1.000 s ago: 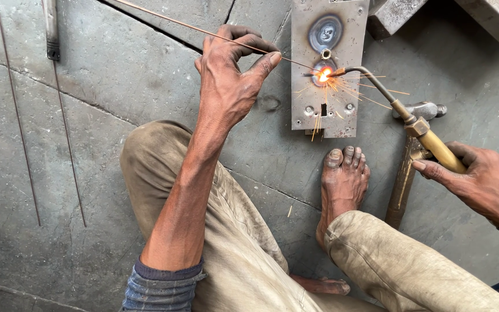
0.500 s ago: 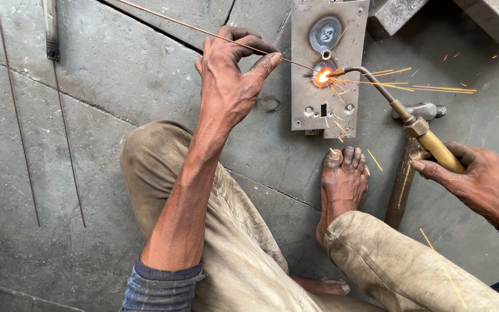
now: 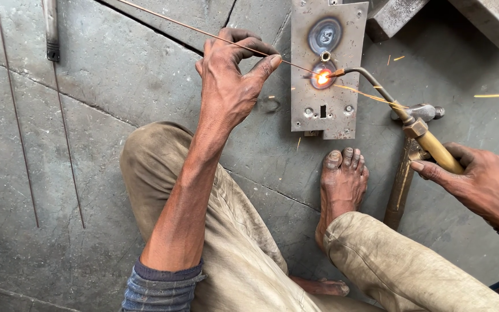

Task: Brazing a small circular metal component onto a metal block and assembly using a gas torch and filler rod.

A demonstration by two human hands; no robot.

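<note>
Two hands work: our left hand point(image 3: 232, 86) pinches a thin rod point(image 3: 174, 24), its tip at the glowing spot on the plate point(image 3: 327, 69) lying on the floor point(image 3: 116, 75). Our right hand point(image 3: 480, 185) grips the torch point(image 3: 417, 130), its nozzle at that spot.

Left hand point(image 3: 232, 81) pinches a thin filler rod point(image 3: 203, 33) whose tip meets the glowing spot on a grey metal plate point(image 3: 327, 69); right hand point(image 3: 480, 185) grips a brass torch point(image 3: 428, 141) (sparks scatter rightward). A bare foot point(image 3: 342, 185) rests just below the plate.
</note>
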